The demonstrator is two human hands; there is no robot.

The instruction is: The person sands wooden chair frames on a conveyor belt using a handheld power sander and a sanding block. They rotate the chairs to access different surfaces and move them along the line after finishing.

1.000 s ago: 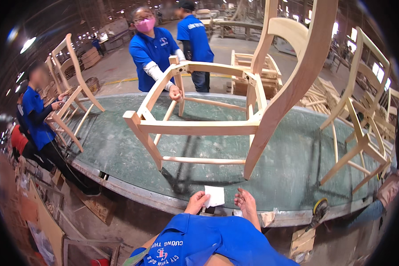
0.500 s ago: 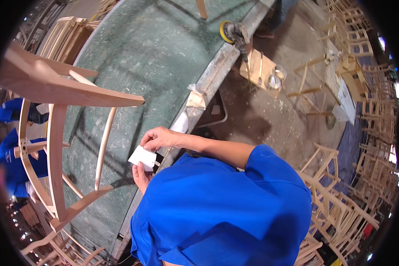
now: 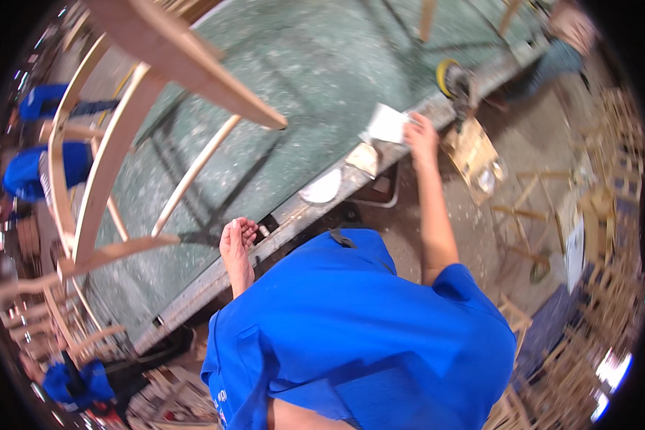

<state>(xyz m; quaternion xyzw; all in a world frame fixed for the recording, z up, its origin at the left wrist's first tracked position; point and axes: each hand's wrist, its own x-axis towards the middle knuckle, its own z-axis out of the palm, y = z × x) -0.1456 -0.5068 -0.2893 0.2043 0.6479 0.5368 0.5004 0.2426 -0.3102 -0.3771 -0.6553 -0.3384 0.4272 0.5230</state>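
My right hand [image 3: 421, 136] reaches far out over the metal edge of the table, pinching a white square sheet [image 3: 388, 123] by its side. Just nearer me, a small clear bag with tan contents [image 3: 363, 159] lies on that edge. A white rounded piece [image 3: 322, 186] rests further along it. My left hand [image 3: 236, 244] hovers by the table edge, fingers loosely curled and apart, and nothing shows in them. A small dark item with a light tip [image 3: 266, 226] is beside it. The pale wooden chair frame [image 3: 193, 175] stands on the table to the left.
A sander with a yellow pad [image 3: 451, 80] sits on the far table edge. Below it is a wooden board with a metal dish [image 3: 486, 179]. Stacked chair frames [image 3: 602, 287] fill the right side. Co-workers in blue [image 3: 39, 172] are at the left, another person [image 3: 562, 50] at the far right.
My right hand has moved away from my left, forward and right, carrying the white sheet. My left hand has let go of the sheet. A white rounded piece now shows clearly on the edge. The view has shifted.
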